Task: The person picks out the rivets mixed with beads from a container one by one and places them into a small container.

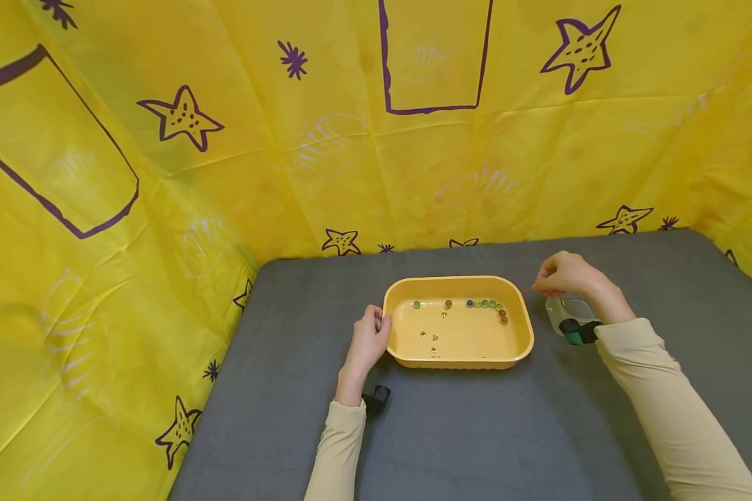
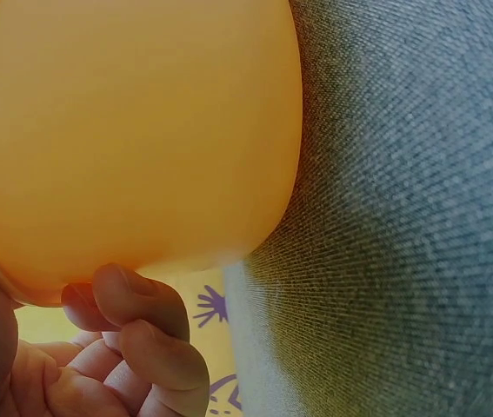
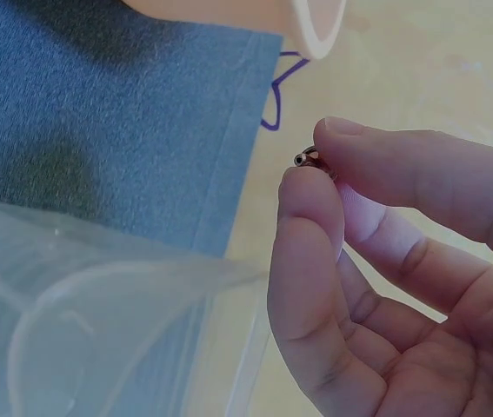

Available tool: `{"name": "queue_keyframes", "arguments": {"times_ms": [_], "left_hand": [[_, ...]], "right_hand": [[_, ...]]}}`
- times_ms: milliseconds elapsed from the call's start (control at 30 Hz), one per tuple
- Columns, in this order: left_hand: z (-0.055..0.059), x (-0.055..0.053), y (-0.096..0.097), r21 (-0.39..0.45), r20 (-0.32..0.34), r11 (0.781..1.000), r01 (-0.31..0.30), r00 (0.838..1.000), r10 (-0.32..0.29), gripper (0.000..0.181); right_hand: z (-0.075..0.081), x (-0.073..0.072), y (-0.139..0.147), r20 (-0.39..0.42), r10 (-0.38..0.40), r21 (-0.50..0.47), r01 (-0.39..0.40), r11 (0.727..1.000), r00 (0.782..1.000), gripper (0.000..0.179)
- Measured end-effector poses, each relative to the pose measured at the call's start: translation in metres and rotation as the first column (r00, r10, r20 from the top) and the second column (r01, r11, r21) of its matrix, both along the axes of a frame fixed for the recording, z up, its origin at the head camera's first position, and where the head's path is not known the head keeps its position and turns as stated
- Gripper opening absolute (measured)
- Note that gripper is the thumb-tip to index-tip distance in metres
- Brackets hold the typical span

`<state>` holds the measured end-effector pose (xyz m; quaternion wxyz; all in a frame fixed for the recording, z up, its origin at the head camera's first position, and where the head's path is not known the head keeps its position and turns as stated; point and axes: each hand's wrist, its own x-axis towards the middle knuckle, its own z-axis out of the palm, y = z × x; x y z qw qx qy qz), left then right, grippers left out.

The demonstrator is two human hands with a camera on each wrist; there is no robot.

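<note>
A yellow plastic tub (image 1: 464,355) holds several round glass-like beads (image 1: 484,304) and a few tiny gold-coloured pieces (image 1: 435,338). At its left end my left hand (image 1: 371,337) grips the rim, thumb on one side and curled fingers (image 2: 146,300) on the other. My right hand (image 1: 567,275) is raised just off the tub's right end. Between thumb and forefinger it pinches a small, dark, shiny metal piece (image 3: 309,159) with a hole in its end. Below that hand is a clear plastic container (image 1: 554,316), partly hidden by the wrist and its strap.
A grey cloth-covered table (image 1: 476,431) lies under everything. Yellow fabric (image 1: 351,181) with purple starfish drawings hangs along the back and both sides. In the right wrist view, the clear container's wall (image 3: 98,321) stands close beside the fingers.
</note>
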<state>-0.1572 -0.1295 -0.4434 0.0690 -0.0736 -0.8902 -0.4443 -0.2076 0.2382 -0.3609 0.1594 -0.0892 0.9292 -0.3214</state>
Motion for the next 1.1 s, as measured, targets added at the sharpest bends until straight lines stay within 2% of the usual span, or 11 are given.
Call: {"name": "queue_keyframes", "arguments": {"times_ms": [633, 1100], "left_hand": [[0.001, -0.001, 0.001, 0.006, 0.018, 1.000, 0.000, 1.000, 0.000, 0.014], [-0.001, -0.001, 0.001, 0.005, 0.022, 1.000, -0.003, 1.000, 0.003, 0.014]], "right_hand": [[0.005, 0.005, 0.013, 0.003, -0.015, -0.005, 0.015, 1.000, 1.000, 0.016], [0.006, 0.012, 0.024, -0.021, -0.004, 0.030, 0.005, 1.000, 1.000, 0.021]]}}
